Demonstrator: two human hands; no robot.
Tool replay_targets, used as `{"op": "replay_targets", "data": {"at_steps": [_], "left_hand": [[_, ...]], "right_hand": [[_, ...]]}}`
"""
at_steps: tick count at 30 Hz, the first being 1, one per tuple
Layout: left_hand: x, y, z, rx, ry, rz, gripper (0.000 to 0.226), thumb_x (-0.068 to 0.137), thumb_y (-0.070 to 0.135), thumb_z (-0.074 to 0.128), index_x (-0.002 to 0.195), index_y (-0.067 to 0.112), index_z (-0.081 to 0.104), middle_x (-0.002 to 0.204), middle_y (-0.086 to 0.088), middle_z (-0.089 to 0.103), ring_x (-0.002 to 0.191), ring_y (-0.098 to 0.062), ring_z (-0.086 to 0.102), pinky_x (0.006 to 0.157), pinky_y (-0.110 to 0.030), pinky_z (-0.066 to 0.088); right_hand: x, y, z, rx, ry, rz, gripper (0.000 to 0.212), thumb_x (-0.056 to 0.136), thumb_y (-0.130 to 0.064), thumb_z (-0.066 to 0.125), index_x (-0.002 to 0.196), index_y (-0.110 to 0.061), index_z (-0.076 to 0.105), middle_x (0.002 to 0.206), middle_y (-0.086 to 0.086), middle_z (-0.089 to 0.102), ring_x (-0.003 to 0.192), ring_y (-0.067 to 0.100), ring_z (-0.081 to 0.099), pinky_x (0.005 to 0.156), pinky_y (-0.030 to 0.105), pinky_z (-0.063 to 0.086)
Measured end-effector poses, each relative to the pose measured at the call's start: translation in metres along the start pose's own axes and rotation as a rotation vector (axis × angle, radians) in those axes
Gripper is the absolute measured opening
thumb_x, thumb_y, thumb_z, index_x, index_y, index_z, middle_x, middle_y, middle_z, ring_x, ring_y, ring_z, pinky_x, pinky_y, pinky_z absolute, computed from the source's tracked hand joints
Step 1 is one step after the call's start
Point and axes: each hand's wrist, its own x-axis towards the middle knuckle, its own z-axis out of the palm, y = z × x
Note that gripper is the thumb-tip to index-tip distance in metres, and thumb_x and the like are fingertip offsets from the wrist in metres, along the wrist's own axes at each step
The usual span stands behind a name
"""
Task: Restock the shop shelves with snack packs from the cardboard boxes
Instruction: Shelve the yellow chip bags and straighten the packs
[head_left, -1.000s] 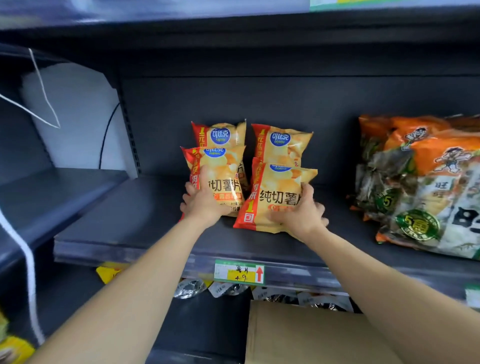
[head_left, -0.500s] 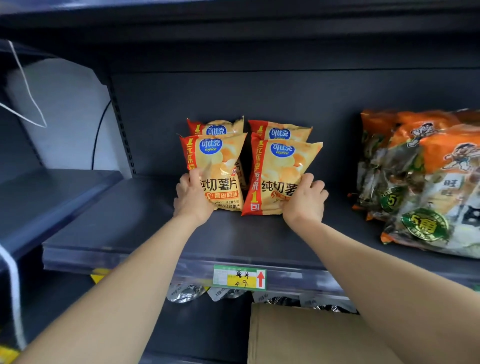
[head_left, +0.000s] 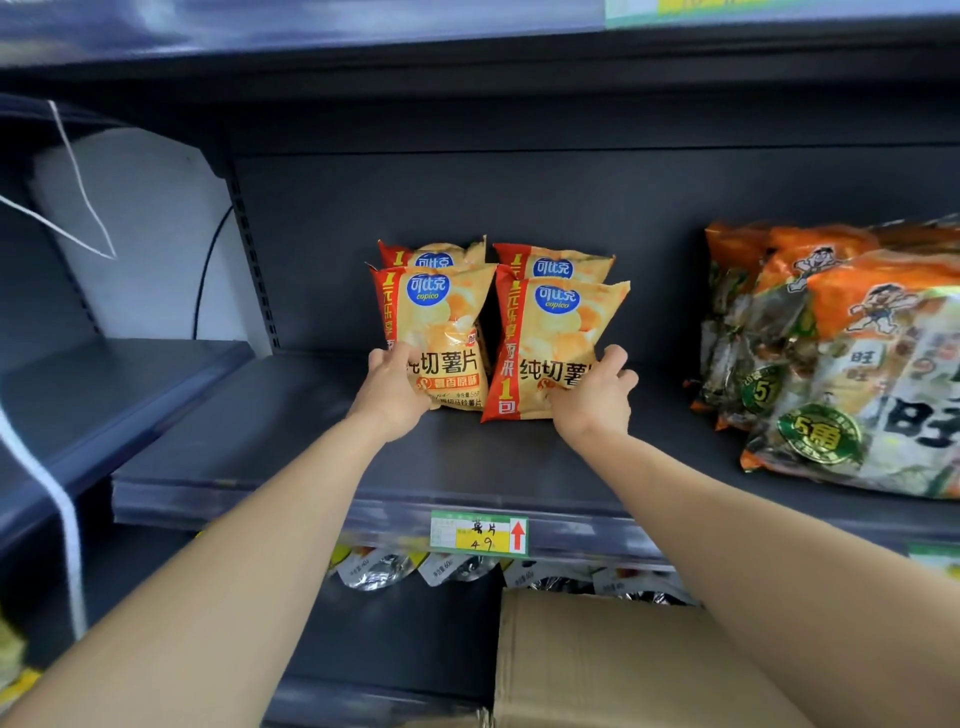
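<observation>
Two yellow-and-red chip packs stand upright at the front of the dark shelf (head_left: 291, 467), with two more of the same kind behind them (head_left: 553, 262). My left hand (head_left: 390, 395) grips the lower left corner of the front left chip pack (head_left: 436, 322). My right hand (head_left: 592, 397) grips the lower right corner of the front right chip pack (head_left: 558, 338). A cardboard box (head_left: 597, 660) sits below the shelf between my forearms.
Large orange snack bags (head_left: 841, 353) fill the right end of the same shelf. A price tag (head_left: 479, 533) hangs on the shelf's front rail. Silvery packs (head_left: 374, 569) sit on the shelf underneath. Another dark shelf (head_left: 104, 384) juts out on the left.
The two front packs went from leaning forward to standing upright against the back pair. Both hands slid to the packs' lower outer corners.
</observation>
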Motion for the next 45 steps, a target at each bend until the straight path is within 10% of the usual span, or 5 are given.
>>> {"op": "replay_targets", "data": {"at_steps": [8, 24, 32, 40, 45], "left_hand": [[-0.069, 0.024, 0.007, 0.039, 0.121, 0.111, 0.027, 0.091, 0.008, 0.051, 0.117, 0.013, 0.058, 0.127, -0.008, 0.047, 0.112, -0.025, 0.052, 0.093, -0.032, 0.042], [-0.233, 0.016, 0.135, 0.238, -0.638, 0.051, 0.016, 0.088, 0.015, 0.06, 0.099, 0.006, 0.066, 0.102, -0.011, 0.066, 0.092, -0.027, 0.062, 0.07, -0.032, 0.048], [-0.28, -0.041, 0.204, 0.226, -1.051, -0.545, 0.051, 0.096, 0.019, 0.055, 0.14, 0.0, 0.039, 0.143, -0.021, 0.042, 0.124, -0.037, 0.05, 0.1, -0.044, 0.047], [-0.298, -0.076, 0.245, -0.058, -0.938, -0.838, 0.058, 0.092, 0.023, 0.062, 0.141, 0.005, 0.037, 0.146, -0.015, 0.042, 0.133, -0.034, 0.042, 0.106, -0.046, 0.033], [-0.3, -0.076, 0.26, -0.207, -0.912, -0.896, 0.041, 0.091, 0.022, 0.059, 0.13, 0.012, 0.051, 0.137, -0.01, 0.05, 0.127, -0.029, 0.044, 0.105, -0.043, 0.028]], "right_hand": [[-0.059, 0.024, -0.029, -0.057, -0.037, -0.211, 0.031, 0.092, -0.009, 0.049, 0.123, -0.009, 0.046, 0.128, 0.009, 0.046, 0.105, 0.029, 0.054, 0.081, 0.035, 0.041], [-0.155, 0.152, -0.057, -0.314, -0.246, -0.631, 0.012, 0.088, -0.008, 0.053, 0.098, -0.002, 0.059, 0.089, 0.013, 0.063, 0.077, 0.031, 0.061, 0.065, 0.034, 0.045], [-0.181, 0.258, -0.061, -0.792, -0.931, -0.139, 0.03, 0.092, -0.018, 0.053, 0.121, -0.015, 0.056, 0.12, 0.009, 0.061, 0.111, 0.029, 0.058, 0.093, 0.037, 0.048], [-0.186, 0.327, -0.076, -1.107, -1.182, 0.169, 0.032, 0.094, -0.032, 0.055, 0.083, -0.003, 0.062, 0.092, 0.008, 0.062, 0.07, 0.02, 0.058, 0.049, 0.024, 0.047], [-0.188, 0.385, -0.084, -1.171, -1.3, 0.357, 0.056, 0.087, -0.051, 0.056, 0.125, -0.011, 0.059, 0.131, 0.005, 0.056, 0.115, 0.025, 0.056, 0.101, 0.036, 0.046]]}}
